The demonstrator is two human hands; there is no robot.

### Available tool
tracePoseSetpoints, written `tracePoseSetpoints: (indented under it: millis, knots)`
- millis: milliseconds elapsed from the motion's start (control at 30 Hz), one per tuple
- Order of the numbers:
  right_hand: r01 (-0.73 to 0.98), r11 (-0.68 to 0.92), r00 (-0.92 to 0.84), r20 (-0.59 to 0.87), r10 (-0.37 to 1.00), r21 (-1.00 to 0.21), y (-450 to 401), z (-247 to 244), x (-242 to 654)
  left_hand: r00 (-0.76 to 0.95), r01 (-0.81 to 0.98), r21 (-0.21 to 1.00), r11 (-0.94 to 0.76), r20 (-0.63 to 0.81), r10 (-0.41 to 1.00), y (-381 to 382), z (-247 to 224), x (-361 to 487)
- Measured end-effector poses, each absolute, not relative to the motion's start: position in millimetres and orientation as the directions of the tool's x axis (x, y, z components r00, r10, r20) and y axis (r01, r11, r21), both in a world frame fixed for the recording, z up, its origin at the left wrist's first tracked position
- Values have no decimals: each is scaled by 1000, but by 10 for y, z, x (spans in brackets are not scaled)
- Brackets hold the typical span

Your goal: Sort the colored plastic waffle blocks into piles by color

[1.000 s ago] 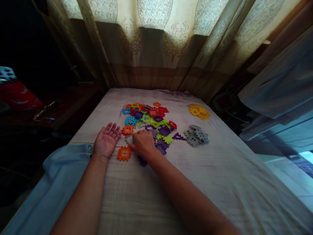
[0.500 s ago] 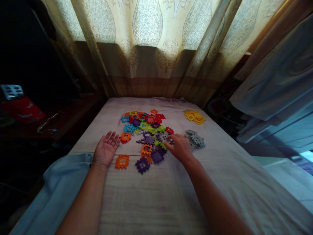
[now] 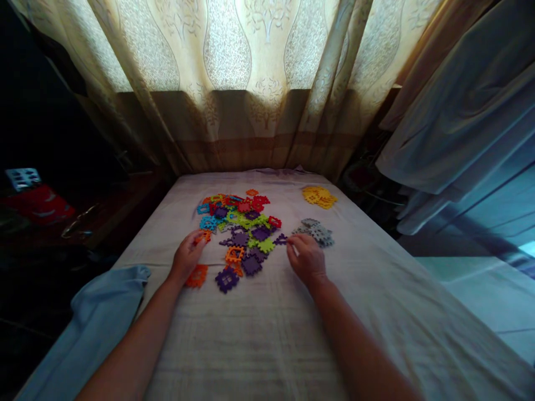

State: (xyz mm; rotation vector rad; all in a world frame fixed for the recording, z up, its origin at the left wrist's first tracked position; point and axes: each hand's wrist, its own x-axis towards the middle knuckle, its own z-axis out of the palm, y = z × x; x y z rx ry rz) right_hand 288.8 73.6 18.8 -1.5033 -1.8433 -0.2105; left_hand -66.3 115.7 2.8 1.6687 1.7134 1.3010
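A mixed heap of flat notched pieces (image 3: 246, 223), in red, blue, green, purple and orange, lies on the pale bedsheet (image 3: 251, 334). My left hand (image 3: 188, 255), at the heap's left side, has its fingers closed on an orange piece (image 3: 204, 235). Another orange piece (image 3: 197, 275) lies beside that wrist. My right hand (image 3: 306, 256) pinches a small purple piece (image 3: 281, 239) at the heap's right edge. Just behind this hand is a grey pile (image 3: 315, 231). Near the front lies a purple square piece (image 3: 227, 279).
A yellow pile (image 3: 319, 196) sits at the back right of the bed. Light blue cloth (image 3: 111, 301) lies along the left edge. Curtains (image 3: 234, 122) hang behind, and clothes (image 3: 451, 122) hang at the right. A red item (image 3: 39, 205) stands at the far left.
My left hand has turned from open palm up to closed on an orange piece. My right hand has drawn back from the heap with a purple piece. The view has shifted slightly.
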Motion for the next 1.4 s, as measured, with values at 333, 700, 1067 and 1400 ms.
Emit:
tracePoseSetpoints:
  millis: [333,700,1067,1400]
  knots:
    - [802,385,-162,454,876,-457,714,-55,2656,63,994,-87,-67,-47,997,1462,340,-571]
    - [768,310,-85,391,916,-560,756,-32,2649,40,990,-135,-35,38,998,1505,531,-407]
    - [660,328,11,445,895,-676,773,-58,2651,-33,999,6,32,143,989,1371,562,-179]
    - [420,80,691,376,617,-904,933,34,3438,246,911,297,-285,161,956,1300,764,783]
